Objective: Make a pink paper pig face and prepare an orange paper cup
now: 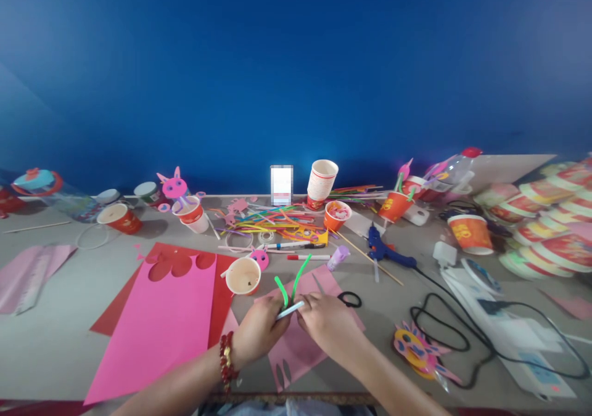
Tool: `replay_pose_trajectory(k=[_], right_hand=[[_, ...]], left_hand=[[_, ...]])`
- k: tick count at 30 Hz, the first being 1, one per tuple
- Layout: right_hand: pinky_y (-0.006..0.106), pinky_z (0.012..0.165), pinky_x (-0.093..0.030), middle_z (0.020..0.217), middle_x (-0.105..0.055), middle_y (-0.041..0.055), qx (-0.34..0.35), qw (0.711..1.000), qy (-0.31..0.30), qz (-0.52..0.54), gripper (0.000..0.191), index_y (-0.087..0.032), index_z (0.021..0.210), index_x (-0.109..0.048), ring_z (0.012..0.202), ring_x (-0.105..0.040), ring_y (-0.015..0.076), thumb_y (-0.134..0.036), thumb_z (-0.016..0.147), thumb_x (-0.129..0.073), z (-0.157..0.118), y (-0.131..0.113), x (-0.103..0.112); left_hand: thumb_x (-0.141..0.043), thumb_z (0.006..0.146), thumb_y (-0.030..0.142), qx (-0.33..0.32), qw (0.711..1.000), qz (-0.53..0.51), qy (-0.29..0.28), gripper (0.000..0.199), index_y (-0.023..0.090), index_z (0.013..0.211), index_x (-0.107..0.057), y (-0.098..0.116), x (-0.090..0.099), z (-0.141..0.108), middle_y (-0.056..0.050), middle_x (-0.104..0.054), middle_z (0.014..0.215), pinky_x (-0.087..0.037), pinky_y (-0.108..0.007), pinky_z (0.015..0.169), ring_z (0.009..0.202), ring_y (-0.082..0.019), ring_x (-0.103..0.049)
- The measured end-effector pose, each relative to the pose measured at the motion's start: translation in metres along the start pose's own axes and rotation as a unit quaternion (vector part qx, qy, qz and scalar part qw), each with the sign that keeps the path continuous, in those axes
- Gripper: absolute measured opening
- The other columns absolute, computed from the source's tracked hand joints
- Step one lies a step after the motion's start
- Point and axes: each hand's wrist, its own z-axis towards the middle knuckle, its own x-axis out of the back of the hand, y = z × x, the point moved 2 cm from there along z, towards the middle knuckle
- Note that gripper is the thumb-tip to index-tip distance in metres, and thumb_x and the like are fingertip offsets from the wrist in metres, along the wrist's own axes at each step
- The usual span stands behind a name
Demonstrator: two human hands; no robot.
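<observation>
Over a pink foam sheet (319, 348) with cut-outs, my two hands meet with fingers closed. Two bright green ends, which look like a bent pipe cleaner (301, 275), rise in a V between them. My left hand (261, 330), wearing a red bead bracelet, grips a short pale straw-like stick (290, 309) that points right. My right hand (328, 323) pinches at the base of the green piece, its fingertips partly hidden. Just beyond my left hand stands an open paper cup (243, 276). Black-handled scissors (350, 299) lie beside my right hand, partly covered.
Bright pink (161, 330) and red (115, 305) sheets lie left. A blue glue gun (388, 249), its cord and a power strip (522, 348) occupy the right. Coloured sticks (277, 219), stacked cups (322, 182) and a pink rabbit figure (174, 188) line the back.
</observation>
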Motion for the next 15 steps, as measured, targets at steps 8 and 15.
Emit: replay_pose_trajectory(k=[8, 15], right_hand=[[0.028, 0.055, -0.035, 0.067, -0.068, -0.0003, -0.024, 0.996, 0.017, 0.079, 0.011, -0.019, 0.078, -0.059, 0.063, -0.064, 0.0176, -0.014, 0.075, -0.069, 0.001, -0.002, 0.012], [0.028, 0.056, -0.030, 0.057, -0.057, -0.0008, -0.039, 0.981, 0.120, 0.148, 0.012, -0.020, 0.067, -0.050, 0.054, -0.055, 0.0152, -0.012, 0.076, -0.049, 0.003, -0.005, 0.011]], left_hand=[[-0.045, 0.080, 0.009, -0.048, 0.999, 0.016, -0.013, 0.013, 0.020, 0.072, -0.042, 0.010, 0.008, -0.001, 0.000, -0.053, 0.070, -0.031, -0.024, 0.060, 0.063, -0.014, -0.046], [-0.043, 0.084, 0.009, -0.078, 0.992, -0.095, 0.013, 0.016, 0.018, 0.071, -0.044, 0.016, 0.014, 0.001, 0.002, -0.048, 0.069, -0.034, -0.021, 0.061, 0.064, -0.011, -0.044]])
